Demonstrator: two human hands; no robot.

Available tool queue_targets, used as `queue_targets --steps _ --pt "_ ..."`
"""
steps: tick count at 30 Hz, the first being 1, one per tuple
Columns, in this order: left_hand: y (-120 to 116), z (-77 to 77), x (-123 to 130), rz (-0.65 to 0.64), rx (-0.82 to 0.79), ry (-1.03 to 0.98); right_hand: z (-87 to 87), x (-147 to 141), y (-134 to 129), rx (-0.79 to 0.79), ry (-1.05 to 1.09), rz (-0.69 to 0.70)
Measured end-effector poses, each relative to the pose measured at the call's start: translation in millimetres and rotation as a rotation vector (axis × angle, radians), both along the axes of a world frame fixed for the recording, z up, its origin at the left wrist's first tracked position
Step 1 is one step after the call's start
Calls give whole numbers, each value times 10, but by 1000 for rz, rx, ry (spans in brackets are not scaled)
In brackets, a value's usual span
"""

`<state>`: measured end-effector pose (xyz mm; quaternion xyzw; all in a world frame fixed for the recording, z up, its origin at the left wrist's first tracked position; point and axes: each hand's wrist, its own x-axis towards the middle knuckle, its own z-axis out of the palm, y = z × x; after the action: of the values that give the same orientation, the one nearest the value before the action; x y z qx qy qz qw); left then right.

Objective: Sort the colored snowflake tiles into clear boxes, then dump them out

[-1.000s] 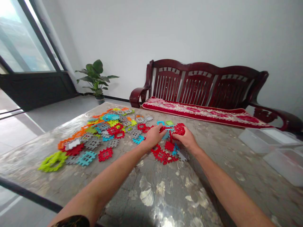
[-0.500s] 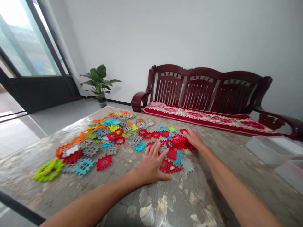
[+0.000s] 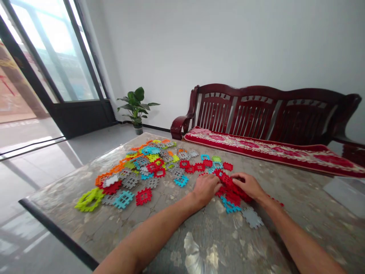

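Observation:
A heap of red interlocking plastic tiles (image 3: 232, 198) lies on the table between my two hands. My left hand (image 3: 205, 187) has its fingers curled down against the left side of this heap. From the right, my right hand (image 3: 249, 187) closes thumb and fingers on the heap's edge. How many tiles each hand grips is hidden. A blue tile (image 3: 230, 205) sticks out from under the red ones, and a grey tile (image 3: 252, 217) lies flat near my right wrist. Beyond the hands are a loose red tile (image 3: 227, 166) and a green tile (image 3: 216, 158).
To the left spreads a mixed pile of grey tiles (image 3: 130, 180), orange tiles (image 3: 118, 167) and other colours. A clear plastic box (image 3: 346, 194) stands at the right. Behind the table (image 3: 159, 243) are a wooden bench (image 3: 242, 91) and a potted plant (image 3: 137, 104).
My left hand, spread before, has moved forward and curled onto the red tiles. Both hands are closer together, and the red tiles are bunched more tightly. The view has shifted left.

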<state>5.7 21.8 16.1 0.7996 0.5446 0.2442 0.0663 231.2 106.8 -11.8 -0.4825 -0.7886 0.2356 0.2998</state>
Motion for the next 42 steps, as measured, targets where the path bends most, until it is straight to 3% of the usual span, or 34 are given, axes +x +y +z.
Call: queue_targets --steps 5,11,16,22,28,31,34,38,40,42 --pt "130 51 -158 107 32 -125 -5 55 -214 -25 118 -108" --pt "16 8 -512 127 -14 -75 2 103 -495 -62 -271 11" --pt "-45 -66 -439 86 -47 24 137 -163 -638 -28 -383 34" --pt "76 -23 -225 10 -30 -25 196 -313 -664 52 -314 -53" --pt "214 10 -222 -19 -74 -126 174 -250 -596 58 -5 -130" --pt "327 110 -397 84 -53 -137 253 -162 -583 -45 207 -118" --pt "454 283 -785 284 -1 -98 312 -5 -577 -119 322 -78" --pt "547 484 -1500 645 20 16 227 217 -530 -53 378 -190" --pt "544 517 -1834 811 -23 74 139 284 -490 24 382 -273" --pt "517 498 -2090 890 -96 125 56 314 -451 76 374 -310"
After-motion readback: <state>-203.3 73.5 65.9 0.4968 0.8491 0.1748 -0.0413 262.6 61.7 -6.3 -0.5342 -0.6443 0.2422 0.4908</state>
